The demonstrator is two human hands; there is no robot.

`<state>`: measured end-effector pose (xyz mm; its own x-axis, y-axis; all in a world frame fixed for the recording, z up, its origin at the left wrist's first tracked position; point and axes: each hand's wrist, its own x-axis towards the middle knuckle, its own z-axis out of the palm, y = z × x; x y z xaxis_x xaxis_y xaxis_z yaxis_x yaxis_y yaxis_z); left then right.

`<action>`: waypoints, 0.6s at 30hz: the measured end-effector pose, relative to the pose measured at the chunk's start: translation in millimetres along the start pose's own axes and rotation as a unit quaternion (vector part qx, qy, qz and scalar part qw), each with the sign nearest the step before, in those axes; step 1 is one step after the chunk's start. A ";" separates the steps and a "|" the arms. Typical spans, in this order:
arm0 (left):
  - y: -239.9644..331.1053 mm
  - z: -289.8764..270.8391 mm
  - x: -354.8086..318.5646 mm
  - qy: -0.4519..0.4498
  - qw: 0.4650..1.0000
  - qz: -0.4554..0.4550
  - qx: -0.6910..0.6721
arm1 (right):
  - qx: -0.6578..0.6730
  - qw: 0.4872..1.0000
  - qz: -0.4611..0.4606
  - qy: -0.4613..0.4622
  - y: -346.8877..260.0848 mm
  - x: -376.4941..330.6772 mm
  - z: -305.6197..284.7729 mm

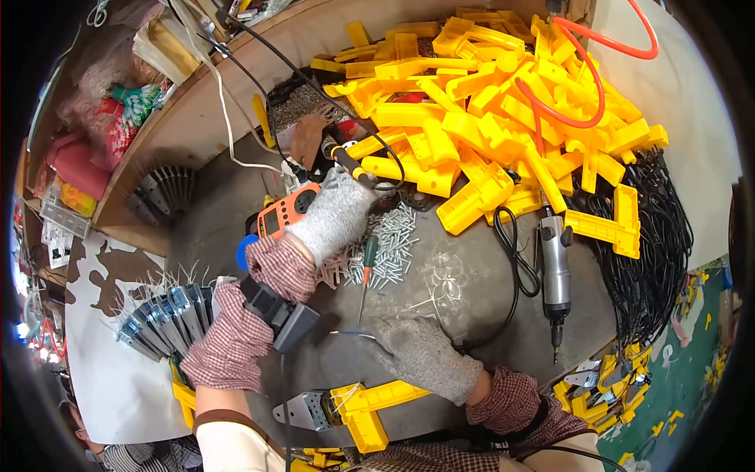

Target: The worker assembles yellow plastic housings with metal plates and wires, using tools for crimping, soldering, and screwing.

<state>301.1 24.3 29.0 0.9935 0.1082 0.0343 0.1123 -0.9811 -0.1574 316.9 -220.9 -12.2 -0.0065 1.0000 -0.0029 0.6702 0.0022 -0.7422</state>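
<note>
My left hand [334, 216], in a grey knit glove, reaches to the back of the bench. Its fingers close round the yellow-and-black handle of a soldering iron [344, 159]; the iron's tip is hard to make out. My right hand [429, 354], gloved too, is pinched on a black power cord [476, 344]. The cord's thin blue and white wire ends [352, 333] stick out to the left of the fingers. In front lies a yellow plastic housing [377, 401], touching a metal bracket [303, 412] on its left. An orange meter-like device [288, 211] sits beside my left hand.
Yellow housings [487, 118] are heaped at the back right, beside bundled black cords [649, 236]. A grey power screwdriver [555, 267] hangs on the right. Screws [389, 244] and a green-handled screwdriver [369, 259] lie mid-bench. Metal parts with wires [169, 315] stand at left.
</note>
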 end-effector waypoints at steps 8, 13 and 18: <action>-21.9 -12.2 1.9 -0.084 0.989 0.050 -0.113 | -0.005 0.996 -0.053 0.075 8.0 -0.2 8.9; -35.5 -17.1 -23.6 -0.019 0.974 0.043 -0.220 | 0.005 0.999 -0.026 0.032 -7.2 -0.4 -3.9; 2.7 -8.8 -24.7 0.031 0.990 0.017 -0.139 | -0.013 0.999 0.009 -0.031 -8.5 1.9 -8.4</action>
<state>276.7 17.6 36.4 0.9928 0.0721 0.0962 0.0606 -0.9912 0.1180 317.4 -218.9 -0.2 -0.0400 0.9975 -0.0590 0.6897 -0.0152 -0.7239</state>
